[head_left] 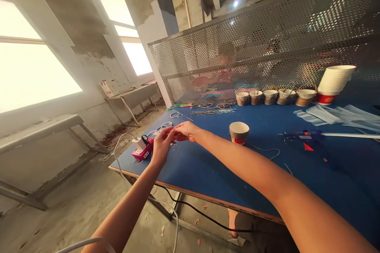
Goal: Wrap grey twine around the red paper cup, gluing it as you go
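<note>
My left hand and my right hand meet over the left part of the blue table. The fingers of both are closed in a pinch, tip to tip, and whatever lies between them is too small or hidden to make out. Just left of them sits a pink power strip with a white plug adapter in it. To the right of my right hand stands a paper cup, its upper part wrapped in brownish cord and its red lower part bare.
Several wrapped cups with handles line the back edge beside a stack of paper cups. A glue gun and clear glue sticks lie at right. A perforated metal screen rises behind. A black cable hangs below the front edge.
</note>
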Demonstrator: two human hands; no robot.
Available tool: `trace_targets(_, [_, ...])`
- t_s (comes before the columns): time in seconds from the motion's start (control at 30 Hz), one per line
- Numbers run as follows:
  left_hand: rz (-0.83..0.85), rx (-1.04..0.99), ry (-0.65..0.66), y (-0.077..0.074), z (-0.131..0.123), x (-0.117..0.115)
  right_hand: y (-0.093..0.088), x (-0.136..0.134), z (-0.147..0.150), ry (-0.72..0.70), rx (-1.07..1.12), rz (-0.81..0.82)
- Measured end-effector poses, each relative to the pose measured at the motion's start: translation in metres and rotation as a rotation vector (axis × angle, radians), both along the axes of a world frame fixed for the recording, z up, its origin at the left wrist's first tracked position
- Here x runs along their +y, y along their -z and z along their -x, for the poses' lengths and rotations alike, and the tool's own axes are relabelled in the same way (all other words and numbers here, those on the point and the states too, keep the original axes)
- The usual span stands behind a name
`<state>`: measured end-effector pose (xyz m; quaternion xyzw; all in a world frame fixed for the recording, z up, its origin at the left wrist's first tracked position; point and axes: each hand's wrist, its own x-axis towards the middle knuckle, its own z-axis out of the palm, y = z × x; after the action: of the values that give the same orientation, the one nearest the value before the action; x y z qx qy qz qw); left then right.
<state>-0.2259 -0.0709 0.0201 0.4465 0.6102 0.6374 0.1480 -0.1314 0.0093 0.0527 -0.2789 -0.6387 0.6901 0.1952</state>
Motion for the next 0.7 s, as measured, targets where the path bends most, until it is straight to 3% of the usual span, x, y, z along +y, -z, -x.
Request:
trace_targets(0.2, [0.013,0.112,-0.102,0.0,-0.004,0.004,0.0,-0.009,-0.005,-0.046,0.01,0.164])
trace_targets(0.4, [0.141,0.245,-0.235,0.001,0.012,0.015,0.001,-0.009,-0.02,-0.031,0.03,0.189])
trace_targets(0.57, [0.221,0.273,-0.311,-0.02,0.033,0.02,0.004,0.0,-0.025,0.003,-0.012,0.108])
trace_targets(0.7, [0.222,0.237,-0.237,-0.034,0.031,0.02,0.011,0.007,-0.024,0.039,-0.059,-0.02])
